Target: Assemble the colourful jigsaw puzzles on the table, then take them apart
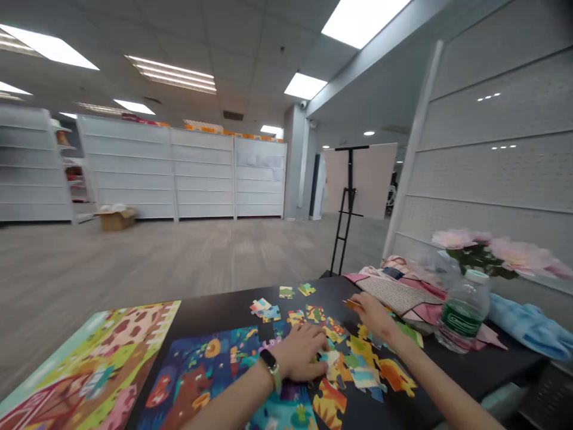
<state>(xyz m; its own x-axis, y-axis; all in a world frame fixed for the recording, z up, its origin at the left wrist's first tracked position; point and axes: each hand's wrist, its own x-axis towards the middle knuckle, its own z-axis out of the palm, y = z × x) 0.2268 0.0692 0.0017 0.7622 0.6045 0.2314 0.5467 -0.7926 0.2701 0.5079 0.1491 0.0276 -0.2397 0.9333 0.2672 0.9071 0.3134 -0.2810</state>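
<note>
My right hand [372, 315] is raised over the far side of the black table, its fingers pinching a small jigsaw puzzle piece [351, 304] seen nearly edge-on. My left hand [305, 351], with a dark-faced band on its wrist, lies palm down over loose pieces beside a partly joined blue night-scene puzzle [197, 364]. Its thumb is apart from the fingers, and the tips touch pieces I see only in part. Around both hands lie loose orange and yellow pieces [329, 401], some overlapping. Farther back sit a few light pieces [265, 309] and two green ones.
A farm-scene puzzle [134, 340] covers the table's left side. On the right stand a water bottle [464, 313], pink cloth [403, 292], pink flowers [501, 251] and blue cloth [530, 322]. An easel [347, 215] stands beyond the table, with white shelving [201, 173] behind.
</note>
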